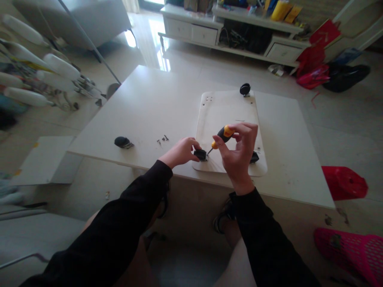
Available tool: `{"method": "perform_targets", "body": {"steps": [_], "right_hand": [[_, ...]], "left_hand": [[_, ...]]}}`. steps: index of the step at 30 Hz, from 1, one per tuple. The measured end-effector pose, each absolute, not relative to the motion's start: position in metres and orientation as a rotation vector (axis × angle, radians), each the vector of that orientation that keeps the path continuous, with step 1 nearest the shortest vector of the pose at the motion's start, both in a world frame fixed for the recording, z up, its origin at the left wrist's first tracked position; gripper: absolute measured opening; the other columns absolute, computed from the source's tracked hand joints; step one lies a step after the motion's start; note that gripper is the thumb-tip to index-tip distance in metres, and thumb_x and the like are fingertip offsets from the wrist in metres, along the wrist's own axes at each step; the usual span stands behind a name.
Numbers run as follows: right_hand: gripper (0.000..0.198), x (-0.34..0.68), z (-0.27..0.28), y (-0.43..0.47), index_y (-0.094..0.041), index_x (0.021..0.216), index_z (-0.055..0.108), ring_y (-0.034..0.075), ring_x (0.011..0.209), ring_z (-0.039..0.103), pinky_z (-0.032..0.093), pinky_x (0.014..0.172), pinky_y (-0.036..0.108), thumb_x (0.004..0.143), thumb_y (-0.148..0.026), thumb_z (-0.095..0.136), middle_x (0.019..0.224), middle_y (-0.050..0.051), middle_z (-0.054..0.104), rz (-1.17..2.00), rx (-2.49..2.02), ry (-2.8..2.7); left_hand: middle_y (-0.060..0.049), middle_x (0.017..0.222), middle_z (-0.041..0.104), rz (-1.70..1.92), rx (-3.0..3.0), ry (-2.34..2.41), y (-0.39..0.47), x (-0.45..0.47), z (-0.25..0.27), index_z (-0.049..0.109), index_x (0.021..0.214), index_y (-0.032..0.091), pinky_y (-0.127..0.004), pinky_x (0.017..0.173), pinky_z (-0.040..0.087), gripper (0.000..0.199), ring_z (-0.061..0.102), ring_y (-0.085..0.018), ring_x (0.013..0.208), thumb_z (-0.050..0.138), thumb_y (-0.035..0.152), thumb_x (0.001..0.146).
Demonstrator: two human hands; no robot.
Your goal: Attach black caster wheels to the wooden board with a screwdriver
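Note:
My left hand grips a black caster wheel at the near left corner of a white board. In my right hand is a yellow and black screwdriver, tilted, its tip down at the caster's metal plate. Whether the tip sits in a screw is too small to tell. Another caster stands at the board's far right corner, and a third is partly hidden behind my right hand. The far left corner shows bare holes. A loose caster lies left of several screws.
The board lies on a white table. Right of the table are a red bucket and a pink basket. A white cabinet stands at the back. A white box sits on the floor to the left.

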State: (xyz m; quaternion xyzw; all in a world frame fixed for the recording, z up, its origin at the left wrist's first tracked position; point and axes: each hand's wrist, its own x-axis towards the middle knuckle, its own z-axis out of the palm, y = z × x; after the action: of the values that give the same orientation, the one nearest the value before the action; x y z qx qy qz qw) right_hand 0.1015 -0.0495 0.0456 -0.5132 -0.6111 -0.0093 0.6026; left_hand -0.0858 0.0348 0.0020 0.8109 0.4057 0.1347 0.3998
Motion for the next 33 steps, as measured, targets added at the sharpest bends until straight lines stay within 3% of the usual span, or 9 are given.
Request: {"method": "perform_targets", "body": {"steps": [2, 6, 12, 19, 26, 33], "right_hand": [[0.028, 0.1017, 0.0449, -0.0489, -0.033, 0.12, 0.066, 0.021, 0.105, 0.066, 0.064, 0.081, 0.039, 0.094, -0.029, 0.077, 0.114, 0.004, 0.062, -0.009, -1.177, -1.412], [0.033, 0.1019, 0.043, -0.0485, -0.031, 0.132, 0.061, 0.022, 0.12, 0.071, 0.064, 0.093, 0.042, 0.1, -0.022, 0.058, 0.131, 0.006, 0.07, 0.106, -1.119, -1.453], [0.035, 0.1022, 0.0411, -0.0462, -0.032, 0.119, 0.062, 0.02, 0.108, 0.066, 0.063, 0.09, 0.04, 0.09, -0.027, 0.081, 0.118, 0.003, 0.061, 0.012, -1.11, -1.416], [0.036, 0.1026, 0.0384, -0.0477, -0.031, 0.131, 0.057, 0.022, 0.122, 0.072, 0.062, 0.094, 0.041, 0.097, -0.019, 0.059, 0.129, 0.006, 0.068, 0.122, -1.094, -1.43], [0.029, 0.104, 0.0405, -0.0458, -0.031, 0.117, 0.063, 0.021, 0.105, 0.066, 0.064, 0.081, 0.04, 0.093, -0.032, 0.079, 0.115, 0.004, 0.059, -0.094, -1.186, -1.419], [0.038, 0.1022, 0.04, -0.0483, -0.032, 0.136, 0.057, 0.024, 0.127, 0.07, 0.065, 0.096, 0.045, 0.099, -0.022, 0.059, 0.136, 0.008, 0.068, 0.087, -1.126, -1.445]], "left_hand": [[-0.004, 0.096, 0.073, 0.336, 2.049, 1.025, 0.0349, -0.0854, 0.0019, 0.081, 0.094, 0.017, -0.034, 0.079, 0.051, 0.035, 0.061, -0.018, 0.08, 0.101, 0.017, 0.065], [-0.003, 0.096, 0.073, 0.332, 2.064, 1.028, 0.0352, -0.0847, 0.0006, 0.08, 0.093, 0.017, -0.033, 0.077, 0.05, 0.037, 0.061, -0.017, 0.079, 0.102, 0.017, 0.063], [-0.002, 0.094, 0.073, 0.335, 2.084, 1.031, 0.0352, -0.0853, -0.0002, 0.08, 0.091, 0.018, -0.033, 0.078, 0.05, 0.034, 0.062, -0.017, 0.079, 0.101, 0.017, 0.065], [-0.003, 0.094, 0.073, 0.348, 2.08, 1.023, 0.0361, -0.0849, -0.0029, 0.08, 0.09, 0.018, -0.032, 0.076, 0.05, 0.035, 0.062, -0.017, 0.079, 0.102, 0.018, 0.063], [-0.003, 0.096, 0.075, 0.361, 2.075, 1.02, 0.0354, -0.0855, -0.0026, 0.08, 0.09, 0.018, -0.033, 0.078, 0.051, 0.035, 0.063, -0.017, 0.079, 0.102, 0.017, 0.063], [-0.003, 0.093, 0.073, 0.354, 2.083, 1.025, 0.0359, -0.0851, -0.0038, 0.08, 0.091, 0.017, -0.033, 0.076, 0.051, 0.035, 0.063, -0.018, 0.079, 0.102, 0.018, 0.063]]}}
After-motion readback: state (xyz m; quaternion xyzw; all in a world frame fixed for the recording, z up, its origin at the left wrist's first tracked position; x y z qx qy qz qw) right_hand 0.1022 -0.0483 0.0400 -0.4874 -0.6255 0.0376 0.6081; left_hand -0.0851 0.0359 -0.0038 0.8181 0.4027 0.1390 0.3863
